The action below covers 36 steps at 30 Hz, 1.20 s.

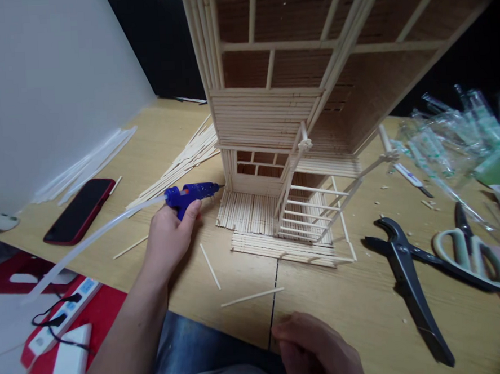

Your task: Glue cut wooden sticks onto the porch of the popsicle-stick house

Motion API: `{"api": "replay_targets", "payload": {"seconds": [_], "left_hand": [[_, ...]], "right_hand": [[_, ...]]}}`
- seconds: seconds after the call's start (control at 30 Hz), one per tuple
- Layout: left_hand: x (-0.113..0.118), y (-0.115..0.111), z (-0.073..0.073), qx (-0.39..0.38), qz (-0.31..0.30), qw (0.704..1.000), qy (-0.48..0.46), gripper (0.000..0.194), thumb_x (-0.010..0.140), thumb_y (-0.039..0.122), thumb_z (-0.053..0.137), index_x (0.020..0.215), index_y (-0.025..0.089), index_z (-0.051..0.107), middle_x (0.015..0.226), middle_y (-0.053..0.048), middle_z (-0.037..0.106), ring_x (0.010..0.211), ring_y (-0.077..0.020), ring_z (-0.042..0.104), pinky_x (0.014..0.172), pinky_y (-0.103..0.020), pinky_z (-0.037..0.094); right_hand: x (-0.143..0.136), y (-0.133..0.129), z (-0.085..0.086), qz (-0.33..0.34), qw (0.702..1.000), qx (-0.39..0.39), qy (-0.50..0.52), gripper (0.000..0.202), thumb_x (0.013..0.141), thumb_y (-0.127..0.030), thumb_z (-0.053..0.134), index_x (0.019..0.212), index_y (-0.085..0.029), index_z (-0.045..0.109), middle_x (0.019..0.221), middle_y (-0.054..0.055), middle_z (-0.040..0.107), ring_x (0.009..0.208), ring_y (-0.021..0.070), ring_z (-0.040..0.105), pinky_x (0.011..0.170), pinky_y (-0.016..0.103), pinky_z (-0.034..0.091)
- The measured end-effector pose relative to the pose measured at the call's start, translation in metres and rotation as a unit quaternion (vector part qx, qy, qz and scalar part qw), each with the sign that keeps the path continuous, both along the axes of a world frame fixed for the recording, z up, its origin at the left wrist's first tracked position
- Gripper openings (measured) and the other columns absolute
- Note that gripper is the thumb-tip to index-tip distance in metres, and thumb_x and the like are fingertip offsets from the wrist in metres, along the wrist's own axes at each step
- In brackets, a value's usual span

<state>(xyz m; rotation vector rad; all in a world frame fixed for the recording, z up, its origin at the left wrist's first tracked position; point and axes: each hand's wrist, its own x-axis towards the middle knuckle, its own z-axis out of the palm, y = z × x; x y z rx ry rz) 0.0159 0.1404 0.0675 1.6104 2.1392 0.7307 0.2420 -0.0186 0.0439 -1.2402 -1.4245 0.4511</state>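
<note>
we held the gun (192, 195) in our left hand (170, 230), that grip closed around its handle. the nozzle (221, 186) pointed at the lower left corner of the house (266, 115), which stood on the worktop (337, 297) in front of us; we could not tell whether nozzle and wall touched. our right hand (319, 343) was curled low at the near edge; we could not tell whether its grip held anything.

we noted these hazards:

1. smear or burn. if the gun was hot, a slip of the left wrist could have dragged the nozzle over the wall and left glue out of place.

2. snag. a long glue stick (96, 236) stuck out behind the gun, near the phone (81, 210); a sharp turn of the gun could have swept the two together.

3. breakage. the stair (311, 210) had thin rungs and jutted from the house front, so a bump from our right hand could have snapped one.

4. lost parts. two loose sticks (252, 297) lay between our hands; a dragging forearm could have rolled them off the worktop.
</note>
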Motion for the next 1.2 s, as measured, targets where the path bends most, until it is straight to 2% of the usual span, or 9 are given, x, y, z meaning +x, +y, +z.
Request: {"api": "replay_targets", "payload": {"seconds": [0.8,1.0,1.2], "left_hand": [[-0.001,0.001,0.0,0.004,-0.001,1.0,0.019,0.057,0.085,0.07,0.046,0.066,0.02,0.068,0.05,-0.002,0.051,0.05,-0.0192,0.047,0.056,-0.033,0.032],[-0.005,-0.015,0.007,0.015,0.006,0.998,0.056,0.058,0.086,0.071,0.045,0.07,0.021,0.068,0.05,-0.001,0.048,0.052,-0.0188,0.045,0.056,-0.033,0.03],[-0.007,-0.033,0.016,0.012,0.006,0.998,0.055,0.061,0.083,0.074,0.044,0.066,0.021,0.069,0.047,0.0,0.046,0.048,-0.0181,0.045,0.055,-0.033,0.031]], "right_hand": [[0.003,0.0,0.001,0.001,1.0,0.005,-0.012,0.01,0.088,-0.019,0.066,0.084,-0.024,0.074,0.068,0.001,0.075,0.057,0.0156,0.073,0.055,0.022,0.059],[0.012,0.005,0.007,0.04,0.997,0.012,-0.057,0.011,0.084,-0.016,0.067,0.085,-0.024,0.075,0.069,0.001,0.077,0.055,0.0159,0.073,0.053,0.021,0.059],[0.005,0.004,0.003,0.03,0.999,0.023,-0.021,0.014,0.085,-0.012,0.064,0.086,-0.023,0.072,0.068,-0.001,0.076,0.057,0.0135,0.072,0.054,0.02,0.057]]}}
